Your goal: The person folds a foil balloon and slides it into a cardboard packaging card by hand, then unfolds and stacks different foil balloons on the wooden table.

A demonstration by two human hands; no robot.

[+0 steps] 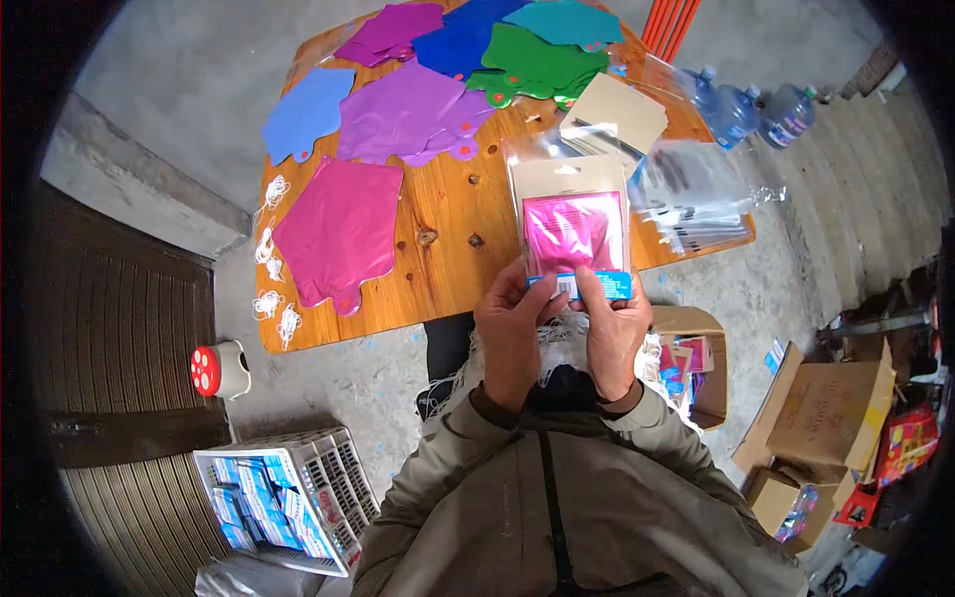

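Both my hands hold a clear plastic package [572, 184] over the table's front edge. Inside it are a beige card with a hang hole and a folded pink foil piece [572, 234]. My left hand [512, 333] grips the lower left corner, thumb on the blue label [609, 286] with a barcode. My right hand [615, 338] pinches the label's right part, thumb on top. Behind the package lie beige cards [617, 109], and to its right a stack of clear bags [691, 194]. A flat pink foil shape [338, 234] lies at the left of the table.
More foil shapes, purple [408, 109], green [537, 65] and blue [458, 40], cover the wooden table's [438, 289] far side. White string bundles [267, 303] line its left edge. A crate [333, 488], a stool [221, 369], cartons [826, 408] and water bottles [734, 114] stand around.
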